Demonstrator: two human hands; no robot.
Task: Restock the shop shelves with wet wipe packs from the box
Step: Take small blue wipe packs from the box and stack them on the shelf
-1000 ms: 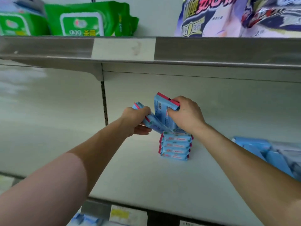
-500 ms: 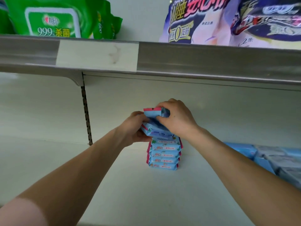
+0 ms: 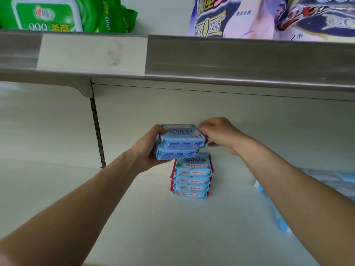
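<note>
1. Step in hand: placing. The left hand (image 3: 147, 150) grips a pair of packs (image 3: 181, 143), one lying flat on the other, fingers curled under the lower one and thumb on top. The pair hangs just above and a little left of the stack (image 3: 192, 179), clear of its top pack.
2. The right hand (image 3: 221, 135) is at the pair's right end, fingers curled onto the upper pack's edge, pinching it as far as the blur allows.
3. The stack stands on the shelf (image 3: 134, 217) directly below both hands, against the back wall, roughly four or five packs high.
4. The next move calls for shifting the pair towards the right hand until it sits square over the stack, then lowering it level. The column is narrow and the wrappers look soft and slippery, so a skewed landing could tip it.
5. The packs are small, flat, pale blue pillows with red sealed ends and printed labels. More blue packs (image 3: 336, 181) lie beyond the right forearm.
6. The box is not in view.
</note>
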